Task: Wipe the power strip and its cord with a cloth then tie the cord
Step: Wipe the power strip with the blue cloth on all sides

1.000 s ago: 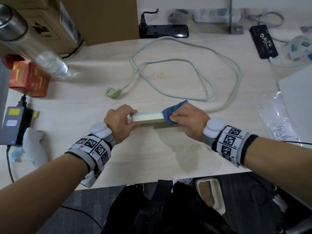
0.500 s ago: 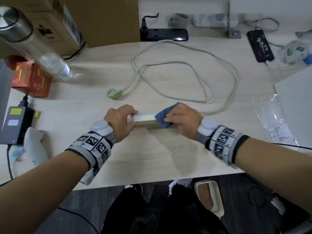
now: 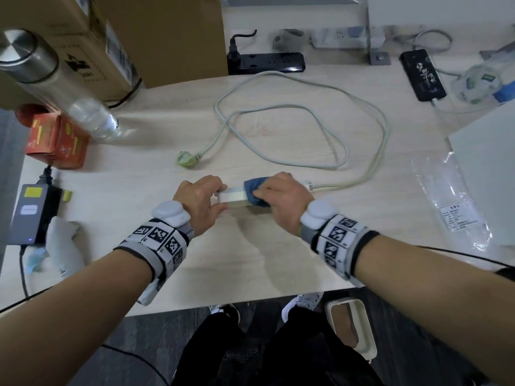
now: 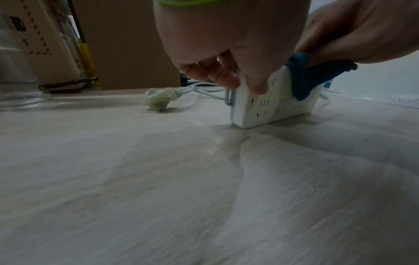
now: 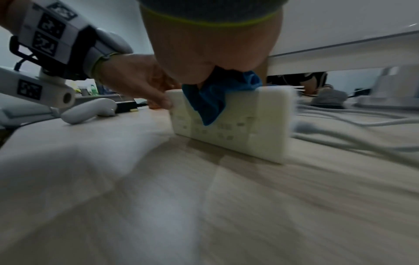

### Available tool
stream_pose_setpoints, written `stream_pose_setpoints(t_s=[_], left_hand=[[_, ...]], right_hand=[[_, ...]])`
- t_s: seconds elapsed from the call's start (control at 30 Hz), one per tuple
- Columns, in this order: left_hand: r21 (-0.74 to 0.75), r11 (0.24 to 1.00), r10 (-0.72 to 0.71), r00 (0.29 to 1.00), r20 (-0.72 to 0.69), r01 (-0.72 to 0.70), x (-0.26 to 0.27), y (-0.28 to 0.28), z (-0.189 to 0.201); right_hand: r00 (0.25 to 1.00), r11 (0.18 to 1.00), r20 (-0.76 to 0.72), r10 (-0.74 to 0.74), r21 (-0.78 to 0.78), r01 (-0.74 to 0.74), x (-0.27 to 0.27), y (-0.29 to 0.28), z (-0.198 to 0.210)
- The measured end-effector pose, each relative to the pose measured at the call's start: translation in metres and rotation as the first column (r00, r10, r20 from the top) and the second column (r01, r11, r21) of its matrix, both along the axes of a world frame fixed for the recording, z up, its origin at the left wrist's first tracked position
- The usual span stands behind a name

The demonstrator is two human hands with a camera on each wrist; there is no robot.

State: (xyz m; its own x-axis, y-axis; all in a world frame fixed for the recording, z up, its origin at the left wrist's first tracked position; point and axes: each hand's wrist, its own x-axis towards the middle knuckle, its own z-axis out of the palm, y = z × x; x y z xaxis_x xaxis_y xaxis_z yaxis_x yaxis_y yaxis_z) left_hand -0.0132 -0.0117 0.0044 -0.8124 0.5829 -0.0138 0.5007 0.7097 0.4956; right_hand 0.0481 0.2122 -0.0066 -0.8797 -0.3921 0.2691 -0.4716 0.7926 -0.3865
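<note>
From the head view I saw the white power strip (image 3: 232,196) standing on its long edge on the bench (image 3: 250,260), near the front and between the two hands. The left hand (image 3: 196,201) gripped its left end, fingers curled over the top and thumb on the near face. The right hand (image 3: 281,197) pressed a blue cloth (image 3: 252,190) onto the strip's top edge, fingers folded around the cloth. The pale cord (image 3: 359,118) left the strip's right end and lay in loose loops toward the back of the bench, its plug (image 3: 186,158) lying just behind the left hand. A black power strip (image 3: 267,62) sat at the rear beside a cardboard box (image 3: 156,37). In the left wrist view I saw the left fingers (image 4: 226,77) clamped over the strip's end, the socket face (image 4: 272,107) turned toward the camera and the cloth draped over its top corner. The right wrist view was blurred, but I believe the cloth (image 5: 215,100) was bunched inside the closed right hand and hung down over the socket face, with cord loops lying to the right.
</note>
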Motion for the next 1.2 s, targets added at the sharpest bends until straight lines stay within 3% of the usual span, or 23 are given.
stream_pose_setpoints(t_s=[0.17,0.4,0.47,0.53,0.6,0.67,0.77,0.83,0.97,1.07,1.13,1.2], left_hand=[[-0.016,0.999,0.044,0.998,0.051,-0.044,0.004,0.001,0.002],[-0.14,0.987,0.088,0.993,0.077,-0.077,0.004,0.005,0.011],[-0.138,0.985,0.117,0.987,0.11,-0.101,0.003,0.005,0.01],[-0.095,0.98,0.192,0.954,0.231,-0.174,-0.002,0.006,0.006],[-0.073,0.974,0.226,0.886,0.406,-0.215,-0.012,0.008,0.006],[-0.129,0.979,0.203,0.829,0.521,-0.159,-0.021,0.01,0.008],[-0.255,0.965,0.208,0.787,0.58,-0.066,-0.029,0.011,0.006],[-0.289,0.953,0.243,0.797,0.553,-0.09,-0.031,0.012,0.002],[-0.335,0.936,0.219,0.919,0.329,-0.103,-0.024,0.012,-0.002],[-0.375,0.923,-0.033,0.989,0.146,0.086,-0.007,0.006,-0.005],[-0.455,0.868,-0.181,0.98,0.078,0.196,0.006,0.005,-0.009],[-0.522,0.825,-0.226,0.973,0.045,0.216,0.011,0.008,-0.016]], right_hand=[[0.996,0.998,0.072,0.058,0.028,-0.06,-0.011,-0.05,0.002],[0.985,0.986,0.119,-0.122,0.13,0.107,0.019,0.049,0.02],[0.931,0.95,0.244,-0.271,0.226,0.217,0.021,0.066,0.032],[0.808,0.881,0.386,-0.445,0.354,0.315,0.019,0.075,0.038],[0.751,0.86,0.424,-0.506,0.311,0.404,0.018,0.076,0.042],[0.749,0.84,0.386,-0.538,0.176,0.513,0.02,0.069,0.045],[0.73,0.824,0.423,-0.537,0.078,0.561,0.023,0.056,0.046],[0.735,0.855,0.465,-0.493,0.106,0.507,0.025,0.05,0.041],[0.725,0.855,0.49,-0.484,0.087,0.511,0.03,0.049,0.031],[0.717,0.856,0.494,-0.492,0.123,0.503,0.03,0.052,0.029],[0.715,0.865,0.504,-0.484,0.15,0.48,0.031,0.052,0.03],[0.722,0.869,0.501,-0.477,0.145,0.473,0.031,0.051,0.03]])
